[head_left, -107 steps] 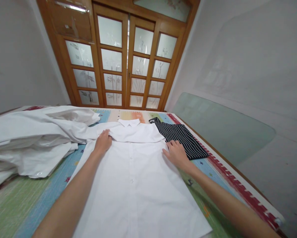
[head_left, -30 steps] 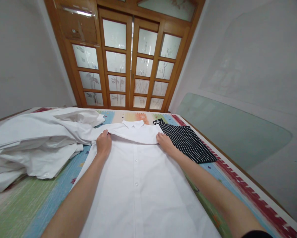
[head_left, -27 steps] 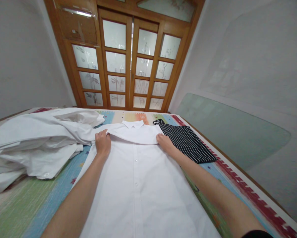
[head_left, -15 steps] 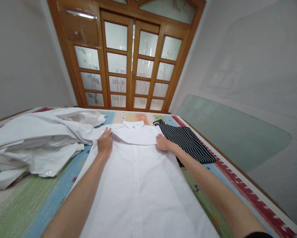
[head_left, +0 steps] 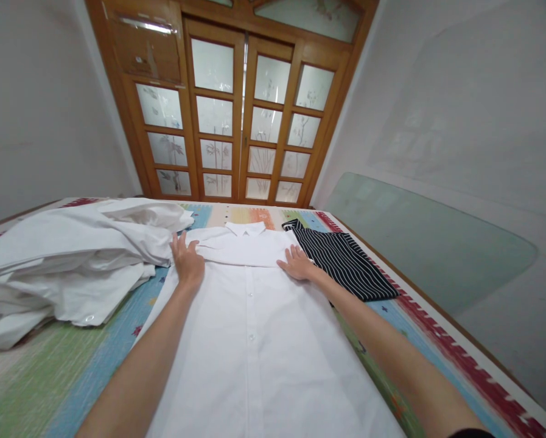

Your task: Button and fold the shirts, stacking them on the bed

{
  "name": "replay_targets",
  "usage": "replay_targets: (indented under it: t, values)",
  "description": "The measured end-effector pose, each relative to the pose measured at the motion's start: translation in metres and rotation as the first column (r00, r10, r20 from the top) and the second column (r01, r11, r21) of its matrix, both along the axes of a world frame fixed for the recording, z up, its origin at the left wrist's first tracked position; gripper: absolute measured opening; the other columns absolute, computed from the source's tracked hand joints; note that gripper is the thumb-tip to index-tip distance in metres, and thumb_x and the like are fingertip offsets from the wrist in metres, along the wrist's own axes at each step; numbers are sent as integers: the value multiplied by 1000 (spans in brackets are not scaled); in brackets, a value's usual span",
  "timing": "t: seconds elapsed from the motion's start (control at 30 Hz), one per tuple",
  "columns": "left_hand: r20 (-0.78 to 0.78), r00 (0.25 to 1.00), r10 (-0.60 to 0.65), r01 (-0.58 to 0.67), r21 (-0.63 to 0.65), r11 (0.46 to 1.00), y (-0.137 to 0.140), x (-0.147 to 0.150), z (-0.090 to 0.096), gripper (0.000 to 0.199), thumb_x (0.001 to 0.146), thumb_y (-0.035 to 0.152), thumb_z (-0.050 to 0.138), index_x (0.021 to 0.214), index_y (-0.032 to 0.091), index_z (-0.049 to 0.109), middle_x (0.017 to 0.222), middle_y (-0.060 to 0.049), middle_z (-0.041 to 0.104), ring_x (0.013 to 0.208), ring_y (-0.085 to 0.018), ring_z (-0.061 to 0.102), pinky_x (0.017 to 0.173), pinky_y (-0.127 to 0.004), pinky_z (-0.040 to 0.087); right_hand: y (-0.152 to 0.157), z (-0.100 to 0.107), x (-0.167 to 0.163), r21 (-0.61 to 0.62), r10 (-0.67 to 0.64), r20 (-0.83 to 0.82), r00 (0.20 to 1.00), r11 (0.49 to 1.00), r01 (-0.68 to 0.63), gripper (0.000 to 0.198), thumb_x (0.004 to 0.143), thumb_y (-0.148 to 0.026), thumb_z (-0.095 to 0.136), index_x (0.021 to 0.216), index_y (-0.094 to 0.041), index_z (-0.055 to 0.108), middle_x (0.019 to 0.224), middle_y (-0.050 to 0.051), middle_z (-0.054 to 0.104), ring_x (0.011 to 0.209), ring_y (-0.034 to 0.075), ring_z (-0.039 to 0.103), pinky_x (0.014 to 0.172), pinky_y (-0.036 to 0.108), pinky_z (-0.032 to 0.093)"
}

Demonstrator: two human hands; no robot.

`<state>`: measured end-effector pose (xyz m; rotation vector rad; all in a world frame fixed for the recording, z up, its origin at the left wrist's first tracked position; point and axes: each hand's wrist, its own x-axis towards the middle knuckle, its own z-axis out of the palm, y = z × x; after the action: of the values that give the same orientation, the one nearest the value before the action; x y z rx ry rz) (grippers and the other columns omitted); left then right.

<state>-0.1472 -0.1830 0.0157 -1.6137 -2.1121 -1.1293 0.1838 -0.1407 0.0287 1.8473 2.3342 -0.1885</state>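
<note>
A white button-up shirt (head_left: 273,340) lies spread with its front up, the collar at the far end and the button placket running toward me. One sleeve (head_left: 240,252) is laid across the chest below the collar. My left hand (head_left: 188,260) rests on the shirt's left shoulder area, fingers apart. On the right, my right hand (head_left: 296,263) lies flat with spread fingers on the end of the folded-over sleeve. Neither hand grips the cloth.
A heap of white garments (head_left: 72,255) lies to the left, close to my left hand. A folded black garment with white stripes (head_left: 346,261) sits to the right. Beneath everything is a colourful patterned cover (head_left: 85,353). A pale glass panel (head_left: 428,237) leans along the right wall.
My left hand has let go of the sleeve cloth and moved slightly left, its fingers opening. The right hand has flattened and spread its fingers. The sleeve now lies flatter across the chest.
</note>
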Motion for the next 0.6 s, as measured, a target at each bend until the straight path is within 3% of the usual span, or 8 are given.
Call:
replay_targets:
  t: [0.1,0.23,0.37,0.53,0.6]
  values:
    - [-48,995,-83,85,51,995,3,5,-1,45,82,3,37,112,16,68,143,-11,54,141,-26,39,118,-48,32,-3,-1,-1,16,-8,-18,1000,1000,8,83,98,-62,15,156,-3,16,163,20,3,151,31,-1,120,44,0]
    - [-167,955,-246,206,-225,952,9,14,-8,39,92,19,37,115,10,66,132,-17,62,131,-29,52,112,-49,38,-4,-1,-3,19,-26,-32,999,999,26,84,97,-62,15,156,-2,15,164,19,3,151,31,-3,120,44,-3]
    - [-251,931,-264,148,-402,904,9,19,-13,46,93,26,36,128,8,59,141,-19,55,136,-32,45,113,-54,33,0,1,-14,45,-70,-91,993,996,74,81,98,-59,15,154,-1,21,164,19,0,150,34,-6,120,46,-1]
    - [-237,941,-241,128,-408,904,2,21,-7,62,95,32,34,151,5,32,155,-20,35,145,-35,30,115,-55,29,12,2,-44,166,43,-203,978,986,-9,70,102,-48,16,154,-2,21,164,19,-2,150,33,-7,119,46,2]
    - [-262,919,-293,169,-410,896,-1,21,-3,61,95,32,33,151,8,33,158,-17,30,148,-36,21,116,-57,26,17,1,-60,154,64,-229,971,988,-28,68,102,-45,17,154,-2,21,164,20,0,151,32,-5,119,45,3]
